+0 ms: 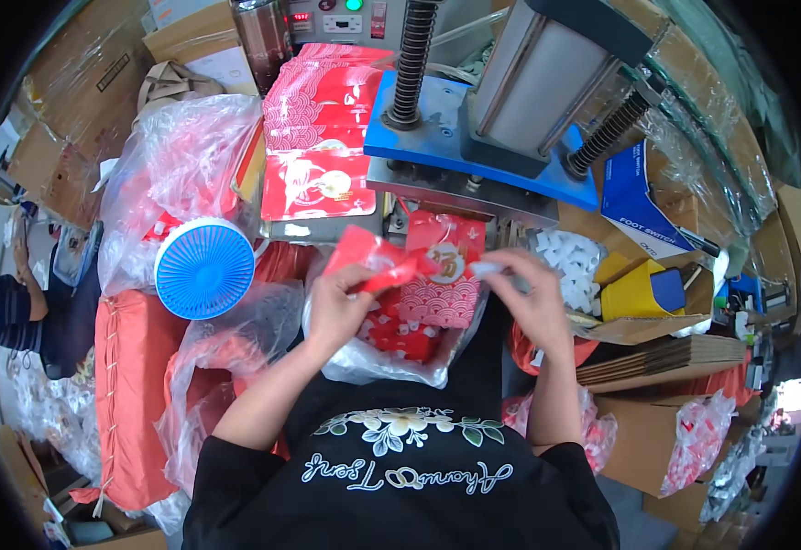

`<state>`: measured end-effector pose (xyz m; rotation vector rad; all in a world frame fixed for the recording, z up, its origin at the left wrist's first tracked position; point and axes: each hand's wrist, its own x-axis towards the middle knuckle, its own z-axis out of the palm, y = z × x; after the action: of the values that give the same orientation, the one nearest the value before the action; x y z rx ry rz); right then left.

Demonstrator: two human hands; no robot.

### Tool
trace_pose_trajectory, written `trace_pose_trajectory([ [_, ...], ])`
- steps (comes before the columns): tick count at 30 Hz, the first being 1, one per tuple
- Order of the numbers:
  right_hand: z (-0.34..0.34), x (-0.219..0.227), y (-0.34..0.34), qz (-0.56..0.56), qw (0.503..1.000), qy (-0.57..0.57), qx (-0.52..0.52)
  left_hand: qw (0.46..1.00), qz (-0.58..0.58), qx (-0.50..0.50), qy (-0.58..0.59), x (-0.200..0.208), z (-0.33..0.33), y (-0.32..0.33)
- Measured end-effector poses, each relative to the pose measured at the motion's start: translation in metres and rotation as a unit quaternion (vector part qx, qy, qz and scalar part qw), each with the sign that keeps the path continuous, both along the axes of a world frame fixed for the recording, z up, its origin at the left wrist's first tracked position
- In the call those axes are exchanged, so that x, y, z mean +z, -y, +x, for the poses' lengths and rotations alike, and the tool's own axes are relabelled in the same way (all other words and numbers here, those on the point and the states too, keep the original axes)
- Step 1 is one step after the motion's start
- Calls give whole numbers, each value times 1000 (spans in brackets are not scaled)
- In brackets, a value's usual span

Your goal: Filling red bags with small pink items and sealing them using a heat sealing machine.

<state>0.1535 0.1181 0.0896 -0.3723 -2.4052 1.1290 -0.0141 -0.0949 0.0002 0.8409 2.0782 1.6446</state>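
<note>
Red pouch [378, 259] is pinched in the left hand [338, 307] near the press [483, 137], its mouth seemingly being opened, while the right hand [529, 293] grips a small white piece [485, 269] that probably needs lining up with the mouth.

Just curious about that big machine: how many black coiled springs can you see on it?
2. One spring stands upright at the left of the blue plate; the other spring leans at the right. More may be hidden behind the grey cylinder.
</note>
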Motion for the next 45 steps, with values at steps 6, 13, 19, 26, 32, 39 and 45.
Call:
trace_pose_trajectory([
  [6,-8,-15,6,-35,985,122,116,990,13,-133,48,-23,26,-8],
  [13,9,-28,-29,21,992,15,-122,961,71,-47,264,-17,25,-63],
  [19,55,-16,-50,146,915,255,-277,888,116,-7,444,10,19,-89],
  [26,45,-66,-53,256,933,180,-176,998,-24,-19,-49,12,-41,-71],
  [32,32,-67,-62,270,927,189,-178,875,-191,62,-440,-27,-69,-7],
  [39,46,-64,-51,260,951,134,-105,944,-46,111,-308,8,-54,5],
  [45,42,-68,-55,241,958,-4,-152,988,96,-43,117,5,2,-3],
])
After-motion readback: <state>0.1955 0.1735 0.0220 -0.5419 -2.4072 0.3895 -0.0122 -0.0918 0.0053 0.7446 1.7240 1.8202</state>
